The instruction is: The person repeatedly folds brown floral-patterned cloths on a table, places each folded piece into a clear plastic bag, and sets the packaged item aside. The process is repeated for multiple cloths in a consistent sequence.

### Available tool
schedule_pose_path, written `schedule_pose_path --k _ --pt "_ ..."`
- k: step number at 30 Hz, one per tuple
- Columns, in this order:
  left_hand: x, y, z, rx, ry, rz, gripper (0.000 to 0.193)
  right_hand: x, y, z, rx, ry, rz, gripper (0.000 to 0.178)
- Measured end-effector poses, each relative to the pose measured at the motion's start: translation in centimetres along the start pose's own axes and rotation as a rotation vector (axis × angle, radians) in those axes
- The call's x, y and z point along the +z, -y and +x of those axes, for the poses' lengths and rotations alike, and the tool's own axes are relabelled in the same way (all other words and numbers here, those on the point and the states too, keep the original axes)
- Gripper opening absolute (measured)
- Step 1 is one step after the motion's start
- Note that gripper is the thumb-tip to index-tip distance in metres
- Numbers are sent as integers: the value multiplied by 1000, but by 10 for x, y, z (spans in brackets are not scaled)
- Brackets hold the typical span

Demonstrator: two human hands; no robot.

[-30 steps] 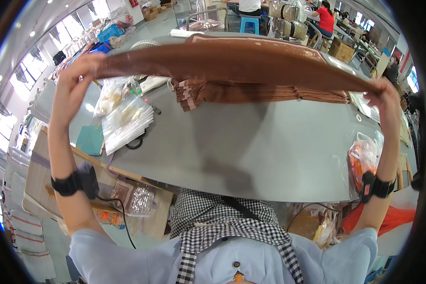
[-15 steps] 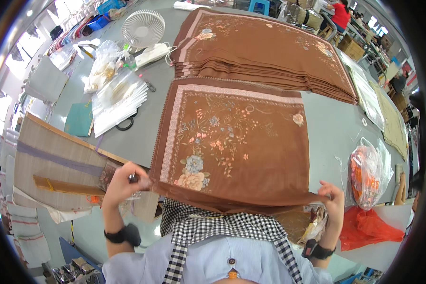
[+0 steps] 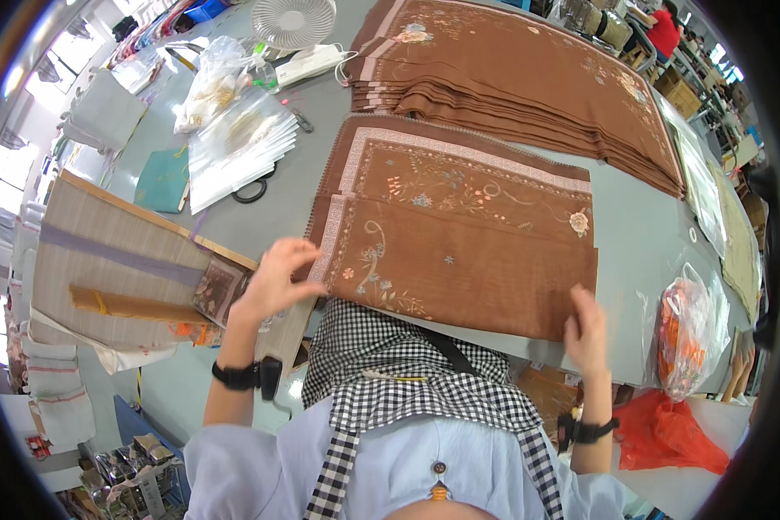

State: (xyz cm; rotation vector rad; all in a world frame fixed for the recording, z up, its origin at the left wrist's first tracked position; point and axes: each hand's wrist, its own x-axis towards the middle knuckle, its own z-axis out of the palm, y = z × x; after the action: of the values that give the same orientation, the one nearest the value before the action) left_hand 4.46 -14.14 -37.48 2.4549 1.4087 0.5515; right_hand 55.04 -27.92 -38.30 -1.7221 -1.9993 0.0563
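A brown floral scarf [image 3: 459, 208] with a pale patterned border lies on the grey table, its near part folded back over the rest. Beside the fold's left edge is my left hand [image 3: 277, 276], thumb and fingers apart. At the near right corner, my right hand [image 3: 588, 329] has its fingers stretched out, slightly blurred; whether the fingertips touch the cloth I cannot tell. Just beyond the scarf rests a thick stack of matching brown scarves [image 3: 529, 87].
Left of the scarf are clear plastic sleeves [image 3: 238, 152], black-handled scissors [image 3: 251, 192], a white fan [image 3: 293, 22] and a power strip [image 3: 310, 64]. A wooden board [image 3: 121, 251] juts out at the near left. Rightward sit a bagged orange bundle [image 3: 678, 338] and a red plastic bag [image 3: 667, 433].
The scarf's near edge has been folded away from me over the far part. Both hands have let go of it, and the left hand has moved farther from my body. The view has shifted.
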Motion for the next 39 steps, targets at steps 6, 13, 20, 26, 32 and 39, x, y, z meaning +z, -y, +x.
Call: schedule_pose_path --k 6,13,20,26,32,39 --pt "-19 1 -24 -37 28 -550 20 -25 8 -25 335 181 31 39" --pt "-36 -8 18 -394 -296 -861 23 -55 -16 -20 640 -283 491 8" --pt "57 40 123 -388 -424 -281 29 38 -87 95 291 -550 110 13" --pt "75 9 130 -297 -369 464 34 65 -104 98 330 -462 100 42" --pt "135 -139 106 587 49 -181 48 21 -60 27 834 132 50 50" --pt "163 -192 84 595 125 -237 66 11 16 106 564 -204 1394 33"
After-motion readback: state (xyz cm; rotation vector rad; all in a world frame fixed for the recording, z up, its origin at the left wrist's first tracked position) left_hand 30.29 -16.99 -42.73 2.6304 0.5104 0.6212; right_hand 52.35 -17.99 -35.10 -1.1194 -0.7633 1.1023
